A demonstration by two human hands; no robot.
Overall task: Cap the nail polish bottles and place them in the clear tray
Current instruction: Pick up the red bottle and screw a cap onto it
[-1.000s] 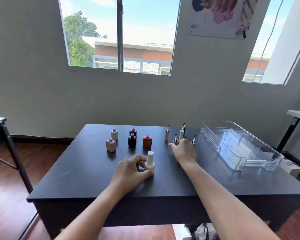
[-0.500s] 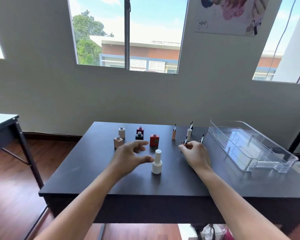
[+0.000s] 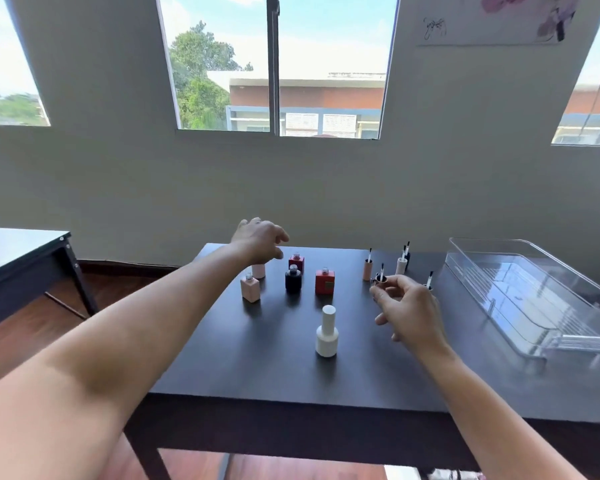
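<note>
A capped white bottle (image 3: 326, 332) stands alone at mid-table. Behind it stand uncapped bottles: a pink one (image 3: 250, 288), a pale one (image 3: 258, 270) partly hidden by my hand, a black one (image 3: 293, 279), a red one (image 3: 325, 282) and a dark red one (image 3: 296, 262). My left hand (image 3: 261, 241) hovers open above the pale bottle. My right hand (image 3: 408, 311) pinches a small cap with a brush (image 3: 381, 277) by its fingertips. More brush caps stand upside down: a peach cap (image 3: 368, 269), a white cap (image 3: 401, 265), another cap (image 3: 429, 282). The clear tray (image 3: 534, 292) lies at the right.
The dark table (image 3: 257, 368) holds everything; its near edge runs just below the white bottle. A second dark table (image 3: 18, 261) stands at the left, across a gap of wooden floor. A wall with windows rises behind.
My left hand let go of the white capped bottle and reached far back over the uncapped bottles. My right hand lifted a brush cap off the table.
</note>
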